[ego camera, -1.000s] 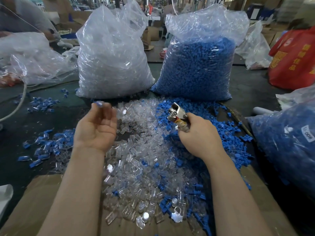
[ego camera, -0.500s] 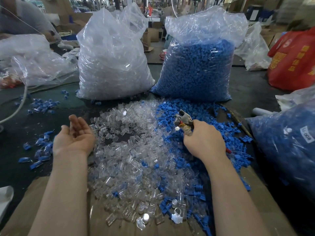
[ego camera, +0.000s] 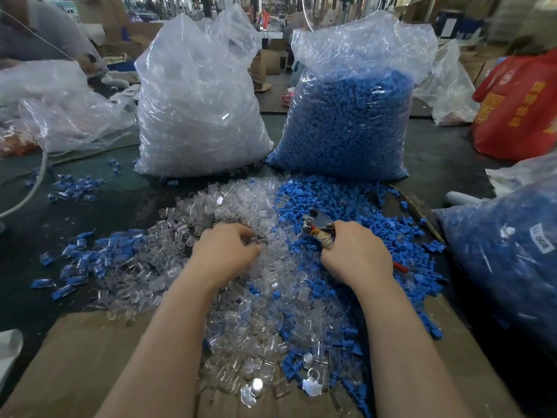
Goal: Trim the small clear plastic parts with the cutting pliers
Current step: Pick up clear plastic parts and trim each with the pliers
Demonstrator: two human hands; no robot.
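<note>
Reaching into a heap of clear plastic parts, the left hand lay knuckles-up with its fingers curled into the pile; whether that grip held a piece could not be told. The right hand was wrapped round the handles of the cutting pliers, whose metal head pointed away from the person over the loose blue parts just beside the clear heap; a red handle tip showed past the hand's outer edge. Both heaps lay on the dark worktop, spilling onto a sheet of cardboard at the near edge. Behind them stood a tall clear bag of transparent pieces and, touching it on the right, a bag of blue pieces. A third bag of blue parts at the right carried a white label reading "800" seen upside down. A red bag with yellow characters, too blurred to read, sat at the far right.
</note>
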